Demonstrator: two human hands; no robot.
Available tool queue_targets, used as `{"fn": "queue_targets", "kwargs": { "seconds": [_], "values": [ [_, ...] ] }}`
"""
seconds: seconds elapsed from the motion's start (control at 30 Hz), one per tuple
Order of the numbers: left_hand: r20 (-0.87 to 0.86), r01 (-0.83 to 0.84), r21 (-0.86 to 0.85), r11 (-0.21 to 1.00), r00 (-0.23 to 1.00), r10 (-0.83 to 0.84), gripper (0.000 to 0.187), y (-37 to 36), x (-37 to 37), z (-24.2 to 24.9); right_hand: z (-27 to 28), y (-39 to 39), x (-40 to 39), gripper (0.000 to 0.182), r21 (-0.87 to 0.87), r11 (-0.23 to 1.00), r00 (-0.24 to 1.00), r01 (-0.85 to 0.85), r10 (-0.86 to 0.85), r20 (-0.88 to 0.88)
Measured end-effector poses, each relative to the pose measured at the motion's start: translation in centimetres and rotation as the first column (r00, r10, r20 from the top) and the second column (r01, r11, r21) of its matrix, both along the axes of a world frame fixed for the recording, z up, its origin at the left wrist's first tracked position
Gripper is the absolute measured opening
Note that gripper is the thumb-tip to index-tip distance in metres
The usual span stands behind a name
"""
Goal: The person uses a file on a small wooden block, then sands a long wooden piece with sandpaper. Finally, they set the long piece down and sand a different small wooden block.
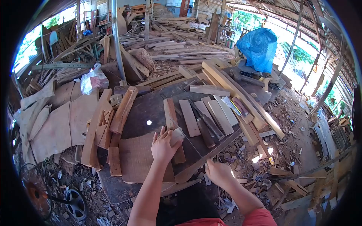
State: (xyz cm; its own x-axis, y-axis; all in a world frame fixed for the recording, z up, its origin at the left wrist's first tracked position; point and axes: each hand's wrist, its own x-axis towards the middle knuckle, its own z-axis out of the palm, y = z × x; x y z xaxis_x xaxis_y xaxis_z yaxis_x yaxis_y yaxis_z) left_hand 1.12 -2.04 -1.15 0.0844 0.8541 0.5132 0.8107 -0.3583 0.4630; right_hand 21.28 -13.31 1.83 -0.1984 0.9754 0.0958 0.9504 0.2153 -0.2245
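My left hand (163, 147) grips a small pale wooden block (176, 136), its thumb on the near side and fingers spread over the far side. The block sits against a longer wooden bar (170, 113) lying on the dark worktable (145, 103). Beneath my left wrist is a flat brown board (137, 165). My right hand (218, 173) is closed just off the table's front edge; whatever it may hold is hidden. Between the hands and slightly beyond lie two wooden-handled tools (206, 132), which look like chisels, among several short wood strips (189, 117).
Long beams (237, 94) run along the table's right side, with small packets (235, 106) near them. Thick wood pieces (96, 130) stand at the left. A blue plastic sheet (258, 49) hangs at the back right. Scraps litter the ground, and a wheel (75, 203) lies lower left.
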Motion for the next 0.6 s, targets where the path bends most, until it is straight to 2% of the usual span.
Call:
{"fn": "queue_targets", "kwargs": {
  "seconds": [0.33,0.4,0.6],
  "values": [
    [-0.047,0.004,-0.016,1.000,0.999,-0.004,0.060,-0.1,-0.1,-0.2,-2.6,-7.7,5.0,0.015,0.012,0.996,0.994,0.091,-0.090,-0.061],
    [-0.061,0.002,-0.026,1.000,0.998,-0.004,0.063,-0.2,0.0,0.1,-3.1,-8.1,5.4,0.015,-0.040,0.989,0.978,0.144,-0.149,-0.143],
    [-0.106,0.050,-0.101,0.994,0.993,-0.060,0.065,-0.1,-0.3,0.8,-3.4,-8.2,5.5,0.014,-0.012,0.976,0.936,0.216,-0.211,-0.283]
  ]
}}
